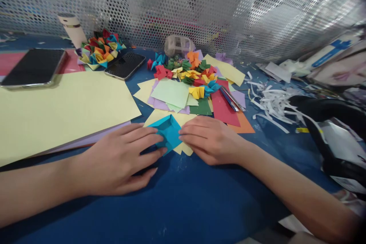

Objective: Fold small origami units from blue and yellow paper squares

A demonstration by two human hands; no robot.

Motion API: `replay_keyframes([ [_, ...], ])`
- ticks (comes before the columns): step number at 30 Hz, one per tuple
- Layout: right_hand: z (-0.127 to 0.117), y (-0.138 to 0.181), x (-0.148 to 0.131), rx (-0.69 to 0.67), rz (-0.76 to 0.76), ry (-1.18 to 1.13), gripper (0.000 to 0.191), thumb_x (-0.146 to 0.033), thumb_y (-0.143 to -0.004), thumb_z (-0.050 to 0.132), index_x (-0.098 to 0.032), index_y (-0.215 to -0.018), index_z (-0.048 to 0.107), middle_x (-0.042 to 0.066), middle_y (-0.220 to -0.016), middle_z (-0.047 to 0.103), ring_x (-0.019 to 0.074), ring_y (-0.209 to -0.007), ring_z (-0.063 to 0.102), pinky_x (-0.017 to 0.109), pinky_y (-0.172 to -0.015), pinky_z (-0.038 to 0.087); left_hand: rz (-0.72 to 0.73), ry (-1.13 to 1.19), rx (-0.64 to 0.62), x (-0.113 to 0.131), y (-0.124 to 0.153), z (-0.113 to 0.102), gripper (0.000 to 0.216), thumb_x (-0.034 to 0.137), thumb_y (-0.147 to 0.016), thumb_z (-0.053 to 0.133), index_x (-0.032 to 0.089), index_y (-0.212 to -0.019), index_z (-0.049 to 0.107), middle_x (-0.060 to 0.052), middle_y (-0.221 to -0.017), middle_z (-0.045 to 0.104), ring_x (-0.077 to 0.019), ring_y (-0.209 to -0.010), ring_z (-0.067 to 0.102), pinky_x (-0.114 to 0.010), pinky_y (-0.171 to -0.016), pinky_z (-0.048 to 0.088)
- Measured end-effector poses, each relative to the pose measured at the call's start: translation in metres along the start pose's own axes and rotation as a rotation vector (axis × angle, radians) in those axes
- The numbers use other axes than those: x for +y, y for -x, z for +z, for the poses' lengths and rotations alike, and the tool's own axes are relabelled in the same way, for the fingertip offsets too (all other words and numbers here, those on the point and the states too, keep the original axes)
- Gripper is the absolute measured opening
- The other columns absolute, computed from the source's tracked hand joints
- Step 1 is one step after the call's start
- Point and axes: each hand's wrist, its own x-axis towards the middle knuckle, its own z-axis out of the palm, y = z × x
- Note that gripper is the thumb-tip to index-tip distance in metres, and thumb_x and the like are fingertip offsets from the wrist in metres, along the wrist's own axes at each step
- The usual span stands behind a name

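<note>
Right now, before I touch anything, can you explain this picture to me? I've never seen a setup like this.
There is no machine here: a person works with two bare hands, seen by a camera worn on the head, looking forward and down. Both hands are at a folded blue paper. The left hand rests its fingers on it; the right hand has its fingertips at the paper's right edge, though a firm pinch is hard to confirm. On the blue table lie a large pale yellow sheet, colourful folded pieces, a small phone and white paper strips. Behind stands a perforated screen.
</note>
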Motion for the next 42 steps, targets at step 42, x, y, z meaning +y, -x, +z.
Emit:
replay_keyframes([
  [42,0.006,-0.001,-0.009,0.171,0.062,0.112,0.011,-0.024,-0.09,0.064,-0.017,-0.096,0.071,0.004,-0.078,0.066,0.0152,-0.074,0.059,0.03,-0.067,0.049,-0.133,-0.013,0.055,0.0,0.007,0.001,0.044,0.027,-0.087,0.055,0.014,-0.128,0.047,-0.018,-0.142,0.05,-0.0329,-0.134,0.045,-0.052,-0.11,0.035],
])
